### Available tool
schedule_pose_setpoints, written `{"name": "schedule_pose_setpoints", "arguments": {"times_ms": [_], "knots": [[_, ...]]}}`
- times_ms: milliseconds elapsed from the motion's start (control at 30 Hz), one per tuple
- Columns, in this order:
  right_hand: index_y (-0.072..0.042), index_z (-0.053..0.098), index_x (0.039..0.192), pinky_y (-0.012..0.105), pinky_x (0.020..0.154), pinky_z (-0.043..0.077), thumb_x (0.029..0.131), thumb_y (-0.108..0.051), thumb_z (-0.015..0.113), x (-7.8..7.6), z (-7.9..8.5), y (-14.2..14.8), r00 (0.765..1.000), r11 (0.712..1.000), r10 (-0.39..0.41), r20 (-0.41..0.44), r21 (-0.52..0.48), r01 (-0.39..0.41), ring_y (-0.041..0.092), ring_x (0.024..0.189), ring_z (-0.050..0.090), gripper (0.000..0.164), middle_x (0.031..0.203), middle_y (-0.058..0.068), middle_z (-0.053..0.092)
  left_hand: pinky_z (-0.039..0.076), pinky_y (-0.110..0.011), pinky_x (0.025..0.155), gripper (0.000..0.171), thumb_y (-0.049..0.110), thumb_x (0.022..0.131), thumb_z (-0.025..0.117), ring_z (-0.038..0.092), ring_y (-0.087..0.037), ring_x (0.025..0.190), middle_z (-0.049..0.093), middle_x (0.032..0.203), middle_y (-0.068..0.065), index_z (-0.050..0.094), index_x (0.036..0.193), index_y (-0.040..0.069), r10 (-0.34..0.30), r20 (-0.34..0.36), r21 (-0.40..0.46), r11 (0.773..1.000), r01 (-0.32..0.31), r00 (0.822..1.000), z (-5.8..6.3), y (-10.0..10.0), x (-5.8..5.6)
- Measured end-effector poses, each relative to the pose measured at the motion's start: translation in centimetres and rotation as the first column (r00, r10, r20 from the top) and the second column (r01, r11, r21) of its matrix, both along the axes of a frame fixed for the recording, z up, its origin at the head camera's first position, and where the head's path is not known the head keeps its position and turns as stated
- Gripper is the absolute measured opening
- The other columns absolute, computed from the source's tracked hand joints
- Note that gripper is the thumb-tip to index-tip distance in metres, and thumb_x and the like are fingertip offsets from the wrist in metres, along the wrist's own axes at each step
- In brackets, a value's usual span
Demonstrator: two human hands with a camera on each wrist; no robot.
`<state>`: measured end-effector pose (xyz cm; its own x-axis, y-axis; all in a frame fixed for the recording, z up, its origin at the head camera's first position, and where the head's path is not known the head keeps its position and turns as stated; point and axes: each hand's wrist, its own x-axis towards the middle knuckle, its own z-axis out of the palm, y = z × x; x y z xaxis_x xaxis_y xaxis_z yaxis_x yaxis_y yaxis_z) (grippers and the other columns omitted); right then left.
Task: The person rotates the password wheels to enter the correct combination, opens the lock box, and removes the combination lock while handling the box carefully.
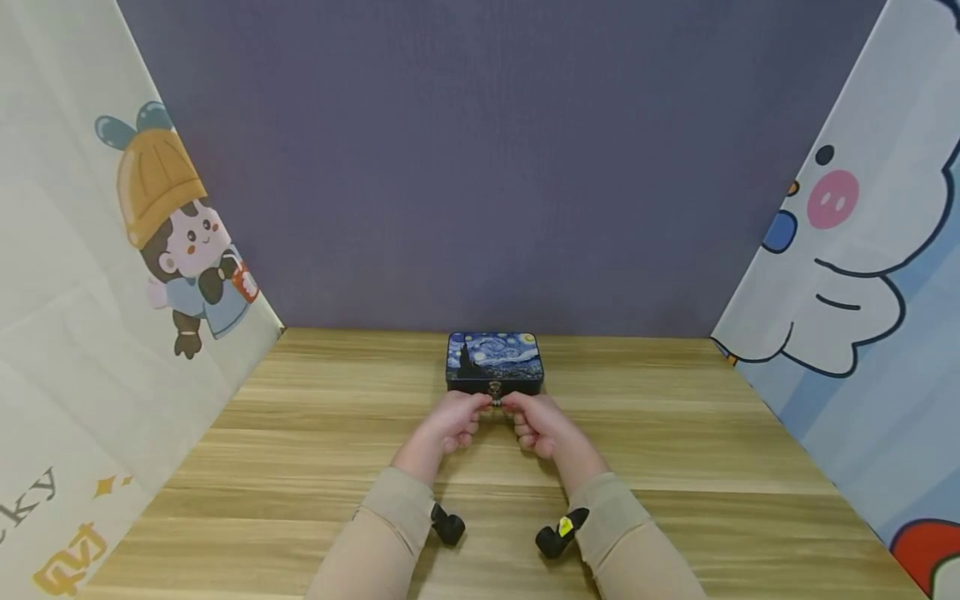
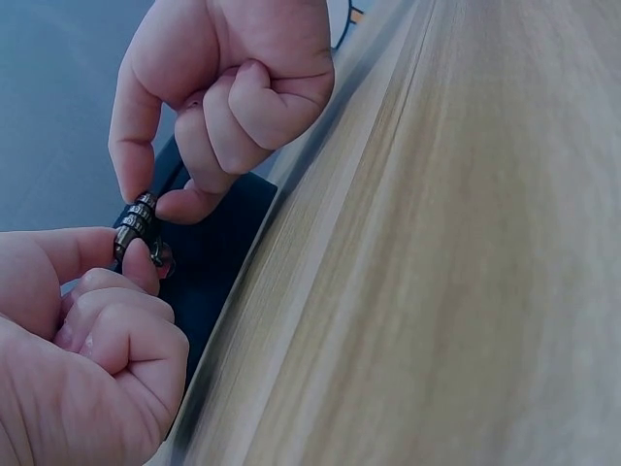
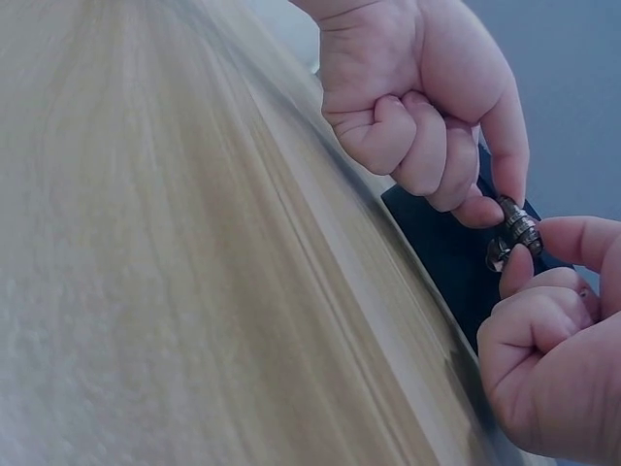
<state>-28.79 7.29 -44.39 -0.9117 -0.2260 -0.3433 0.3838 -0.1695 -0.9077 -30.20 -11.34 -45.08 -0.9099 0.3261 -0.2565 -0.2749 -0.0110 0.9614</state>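
Observation:
A dark tin box point(image 1: 494, 357) with a swirling blue-and-yellow night-sky picture on its lid stands on the table, lid closed. A small metal combination padlock point(image 2: 134, 221) with several ringed dials is at the clasp point(image 1: 494, 387) on the box's front. My left hand point(image 1: 453, 421) pinches one end of this lock between thumb and index finger. At the other end, the thumb and index finger of my right hand point(image 1: 542, 425) pinch it too. The remaining fingers of both hands are curled into the palms. Fingertips cover part of the lock.
The wooden table point(image 1: 322, 433) runs back to a plain dark wall point(image 1: 495, 167), with the box near its far edge. Printed cartoon panels flank it: a child in a yellow hat point(image 1: 161, 187) left, a white pig-nosed character point(image 1: 862, 225) right. Small black cameras sit at both wrists.

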Motion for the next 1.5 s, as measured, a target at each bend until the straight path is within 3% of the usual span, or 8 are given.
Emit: {"name": "schedule_pose_setpoints", "arguments": {"times_ms": [767, 1500], "knots": [[-0.008, 0.056, 0.078, 0.019, 0.038, 0.019, 0.092, -0.023, 0.064, 0.7, 0.4, -0.3, 1.0, 1.0, -0.013, 0.004, 0.024, 0.013, 0.003, 0.042, 0.023, 0.022, 0.055, -0.009, 0.029, 0.025, -0.02, 0.039, 0.034, 0.024, 0.097, 0.062, 0.026, -0.005, 0.045, 0.035, 0.058, 0.008, 0.061, 0.107, -0.009, 0.003, -0.001, 0.01, 1.0, -0.003, 1.0, 0.3, -0.1, 0.6], [-0.008, 0.058, 0.08, 0.019, 0.038, 0.019, 0.092, -0.025, 0.065, 1.1, 0.6, -0.6, 1.0, 0.999, -0.012, -0.001, 0.038, 0.012, 0.003, 0.042, 0.023, 0.022, 0.056, -0.009, 0.029, 0.025, -0.02, 0.039, 0.038, 0.025, 0.099, 0.06, 0.025, -0.005, 0.045, 0.035, 0.059, 0.007, 0.061, 0.113, -0.011, -0.003, 0.0, 0.009, 1.0, 0.003, 1.0, 0.3, -0.3, 0.7]]}}
